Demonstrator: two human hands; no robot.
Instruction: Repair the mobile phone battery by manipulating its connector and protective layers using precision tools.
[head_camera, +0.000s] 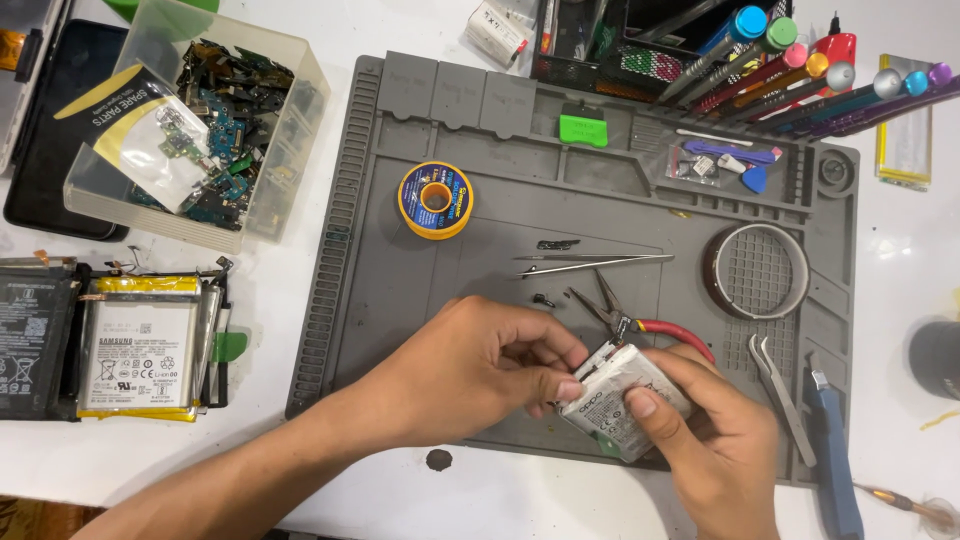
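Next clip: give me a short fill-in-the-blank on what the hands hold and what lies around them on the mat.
1. Both hands, left and right, hold a white ____.
2. The solder spool lies on a ____ mat.
3. The pliers behind the hands have ____ handles.
4. The clear tub of small circuit parts stands to the mat's ____.

Missing words: battery; grey; red; left

1. A work mat (400, 290) lies on the table (500, 500)
2. On the mat, a solder spool (435, 199) sits left of the tweezers (590, 262)
3. A tape ring (757, 271) lies right of the tweezers
4. A parts bin (200, 130) stands left of the mat
5. Both hands (470, 370) (710, 440) hold a battery (620, 400) over the mat's near edge
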